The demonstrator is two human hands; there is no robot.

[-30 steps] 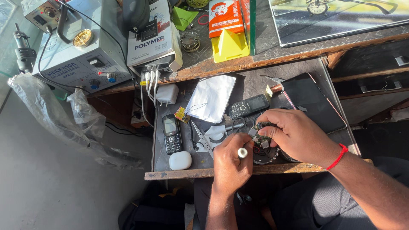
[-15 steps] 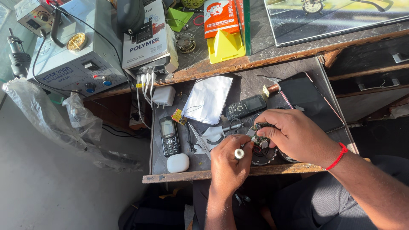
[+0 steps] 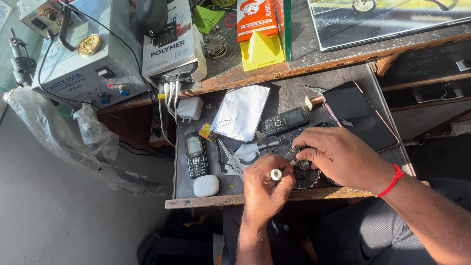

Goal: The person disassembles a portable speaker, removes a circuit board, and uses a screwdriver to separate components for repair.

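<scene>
Nearest the body, left hand (image 3: 265,184) fisted around a slim tool handle (image 3: 276,174), its pale round butt end up toward the camera, shaft angled down toward the work. Just beyond and to the right, right hand (image 3: 338,157) arched over, fingertips (image 3: 303,149) pinched on a small circuit part (image 3: 297,156) held above a round dark dish (image 3: 306,177) at the front edge of the tabletop (image 3: 289,100). Red thread band (image 3: 392,180) around the right wrist.

Compared with a second ago: barely any shift. Both hands in the same places, tool tip marginally closer to the part, grip unchanged. Fine, steady work on the small part, judged to be mid-step rather than starting or ending.

Left of the hands, tweezers (image 3: 229,157) and a white pebble-shaped case (image 3: 206,185), then a black keypad phone (image 3: 196,154). Farther back, a second keypad phone (image 3: 284,120) lying slantwise, a white folded sheet (image 3: 241,113), a dark tablet (image 3: 360,118), a white charger block (image 3: 189,108). Farthest, on the higher shelf, a grey soldering station (image 3: 88,64), a yellow wedge-shaped box (image 3: 261,50).
</scene>
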